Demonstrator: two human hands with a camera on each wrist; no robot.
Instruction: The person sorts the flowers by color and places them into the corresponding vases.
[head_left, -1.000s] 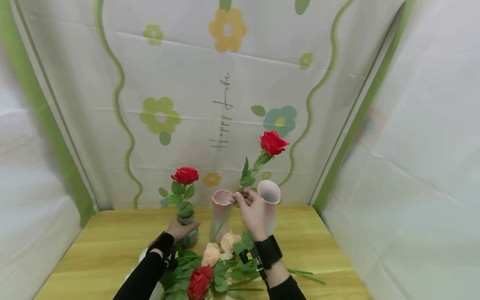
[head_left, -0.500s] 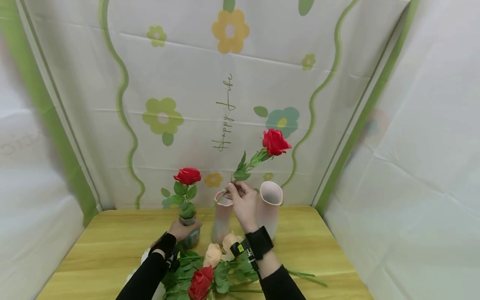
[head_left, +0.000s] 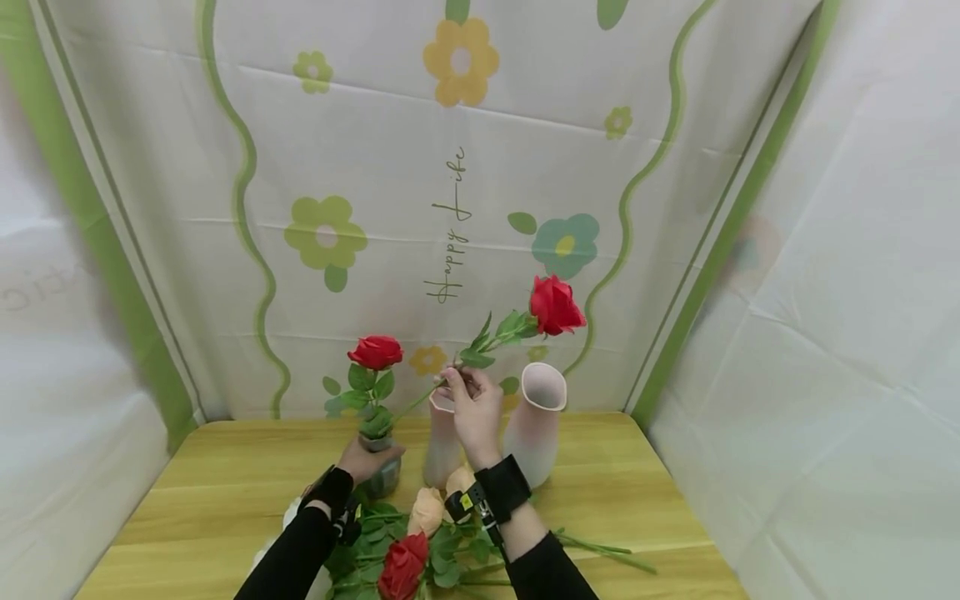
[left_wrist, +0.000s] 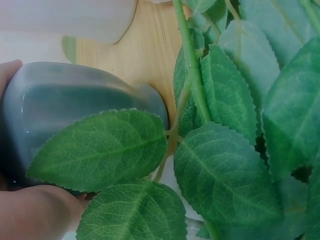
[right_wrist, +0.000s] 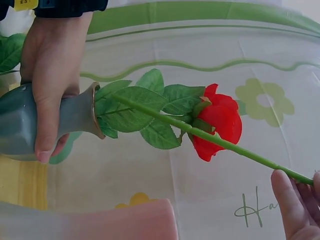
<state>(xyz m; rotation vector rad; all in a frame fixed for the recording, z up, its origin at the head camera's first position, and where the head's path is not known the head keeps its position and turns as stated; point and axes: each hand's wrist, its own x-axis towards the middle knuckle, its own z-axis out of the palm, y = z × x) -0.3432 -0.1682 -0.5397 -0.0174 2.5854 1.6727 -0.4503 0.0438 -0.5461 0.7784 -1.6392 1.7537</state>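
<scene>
My left hand (head_left: 367, 460) grips the neck of a blue-grey vase (right_wrist: 20, 125), which stands upright on the table with one red rose (head_left: 376, 352) in it. Between thumb and fingertips, my right hand (head_left: 477, 417) pinches the green stem of a second red rose (head_left: 557, 307). That rose leans with its bloom up to the right, and its bare stem (right_wrist: 240, 150) slants down to the left. The stem's lower end lies near the vase mouth; whether it is inside I cannot tell. In the left wrist view, leaves (left_wrist: 105, 150) cover part of the vase.
Two pinkish-white vases stand to the right: one (head_left: 442, 454) behind my right hand, another (head_left: 534, 442) beyond it. Loose flowers lie in front, among them a red rose (head_left: 403, 567) and peach blooms (head_left: 426, 511). A printed cloth (head_left: 390, 167) closes off the table's back.
My right hand has moved left with the rose, in front of the middle vase. The stem has tilted flatter, its lower end swinging toward the blue-grey vase. My left hand keeps its hold.
</scene>
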